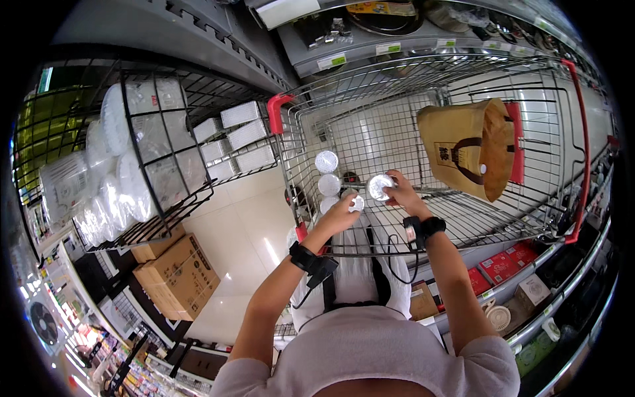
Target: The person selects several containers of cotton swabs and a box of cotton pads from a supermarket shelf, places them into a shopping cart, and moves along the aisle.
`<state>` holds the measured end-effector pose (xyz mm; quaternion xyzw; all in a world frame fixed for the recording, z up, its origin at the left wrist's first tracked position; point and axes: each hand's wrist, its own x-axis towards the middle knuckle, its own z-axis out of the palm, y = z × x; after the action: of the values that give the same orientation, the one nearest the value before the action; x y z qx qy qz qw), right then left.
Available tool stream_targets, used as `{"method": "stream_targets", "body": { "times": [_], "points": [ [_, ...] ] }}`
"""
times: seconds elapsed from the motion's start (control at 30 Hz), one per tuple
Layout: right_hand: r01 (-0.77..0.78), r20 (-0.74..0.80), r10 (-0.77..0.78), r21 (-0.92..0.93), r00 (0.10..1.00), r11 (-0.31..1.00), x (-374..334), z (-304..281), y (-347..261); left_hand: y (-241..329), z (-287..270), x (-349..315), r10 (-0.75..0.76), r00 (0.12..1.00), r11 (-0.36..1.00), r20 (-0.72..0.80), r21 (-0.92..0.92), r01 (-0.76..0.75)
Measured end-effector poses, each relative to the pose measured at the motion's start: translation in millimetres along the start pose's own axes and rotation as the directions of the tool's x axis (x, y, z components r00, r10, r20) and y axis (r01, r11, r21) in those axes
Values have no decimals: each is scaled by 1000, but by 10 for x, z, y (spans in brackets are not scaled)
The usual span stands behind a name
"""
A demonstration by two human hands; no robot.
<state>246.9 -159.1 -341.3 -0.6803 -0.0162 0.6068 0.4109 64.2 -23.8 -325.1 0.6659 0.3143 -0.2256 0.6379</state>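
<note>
My left hand (342,213) is closed around a round, silvery-white item (356,203), low over the near left corner of a wire shopping cart (370,142). Just to its right, my right hand (405,193) grips a similar round item (380,187), its shiny top facing up. Whether these are jars, cups or cans I cannot tell. Along the cart's left end stand more of the same kind in a row, a far one (327,161) and a middle one (329,184), with another partly behind my left hand. Dark bands with small devices are strapped on both wrists.
A brown paper bag (456,142) lies tilted in the cart's right part. At left, a black wire rack (165,155) holds plastic-wrapped packs (142,126) and white boxes (241,126). Cardboard cartons (175,281) stand on the floor. Shelves with goods line the far and right sides.
</note>
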Motion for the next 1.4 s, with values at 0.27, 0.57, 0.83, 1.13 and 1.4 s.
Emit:
{"method": "stream_targets", "body": {
  "times": [0.27,0.57,0.83,1.13,1.4],
  "points": [
    [30,34,-18,-401,999,915,1141,-200,1353,-93,53,85,-109,994,994,-6,10,109],
    [-13,79,62,-516,995,856,1057,-175,1589,-53,-10,-114,-18,992,995,-125,-99,5],
    [90,-47,-128,-483,991,871,790,-46,759,339,-596,-864,77,982,988,-171,-115,-98],
    [613,-17,-620,-126,785,780,-360,1125,-1206,764,-1503,-2408,488,671,848,-558,121,-516],
    [919,81,-931,-210,356,333,-1767,2449,-2261,1243,-2460,-3293,699,-193,675,-689,724,-142]
  ]
}}
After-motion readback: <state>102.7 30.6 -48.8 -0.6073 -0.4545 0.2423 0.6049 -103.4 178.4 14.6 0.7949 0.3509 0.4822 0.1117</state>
